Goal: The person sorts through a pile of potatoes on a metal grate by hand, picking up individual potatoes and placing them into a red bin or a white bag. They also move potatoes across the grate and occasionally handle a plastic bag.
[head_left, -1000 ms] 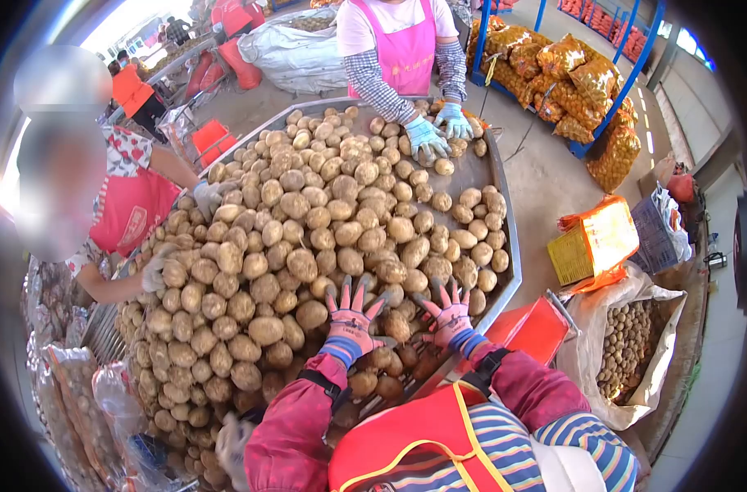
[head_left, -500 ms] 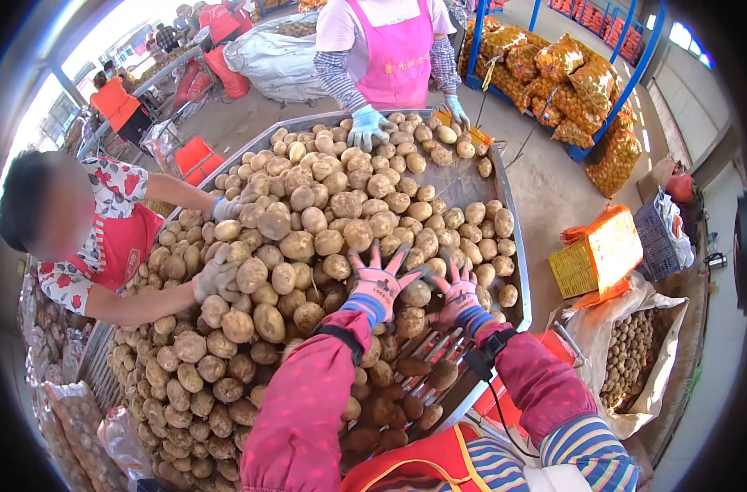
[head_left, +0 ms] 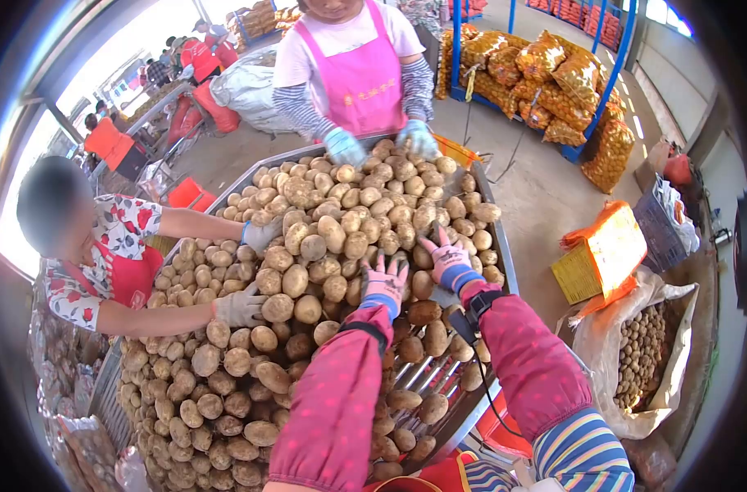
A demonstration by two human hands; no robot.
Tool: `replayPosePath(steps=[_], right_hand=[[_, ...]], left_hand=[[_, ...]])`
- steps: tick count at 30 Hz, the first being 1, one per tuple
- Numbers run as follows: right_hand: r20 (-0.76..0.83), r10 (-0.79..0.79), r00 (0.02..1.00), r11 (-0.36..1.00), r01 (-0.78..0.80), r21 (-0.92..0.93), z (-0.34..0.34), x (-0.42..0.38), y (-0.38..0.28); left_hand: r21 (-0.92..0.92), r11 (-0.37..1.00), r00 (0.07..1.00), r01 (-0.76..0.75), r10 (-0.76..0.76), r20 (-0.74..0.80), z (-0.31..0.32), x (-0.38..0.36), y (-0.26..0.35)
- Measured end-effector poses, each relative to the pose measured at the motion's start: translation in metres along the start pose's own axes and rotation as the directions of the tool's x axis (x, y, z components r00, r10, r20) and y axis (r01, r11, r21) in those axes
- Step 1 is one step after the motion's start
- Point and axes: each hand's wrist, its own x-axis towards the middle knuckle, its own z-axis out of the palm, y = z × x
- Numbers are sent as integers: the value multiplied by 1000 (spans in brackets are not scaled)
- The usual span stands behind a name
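Through my feed, the left hand (head_left: 386, 284) and right hand (head_left: 449, 259) both have fingers spread, not gripping, up against the potatoes (head_left: 331, 232) heaped on the metal-edged table (head_left: 500, 230). Bare slats (head_left: 423, 375) peek out between my sleeves (head_left: 334, 402), btw.

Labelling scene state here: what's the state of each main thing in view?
Potatoes: loose, heaped
Left hand: gloved, spread on potatoes
Right hand: gloved, spread on potatoes
Table: loaded, partly bare
Pale sack: open, potatoes inside
Yellow crate: partly covered by orange bag
Mesh sacks: filled, stacked
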Motion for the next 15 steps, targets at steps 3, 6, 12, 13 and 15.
replayPosePath(steps=[3,6,12,13,15], right_hand=[[-38,-76,996,997,77,32,18,-19,5],[169,-227,959,973,232,-9,-4,-55,-1],[-622,-54,781,957,219,192,-4,-11,86],[-485,312,817,899,-89,428,-7,1,101],[-185,660,728,557,-308,771,23,54,149]], left_hand=[[-86,996,999,-34,36,17,-9,-31,-1],[-98,993,998,-62,60,-15,-11,-67,-1],[-192,975,987,-110,84,-135,10,-181,-15],[-160,984,989,-81,60,-132,11,-202,-19],[-144,989,1000,-19,19,-3,36,-234,-26]])
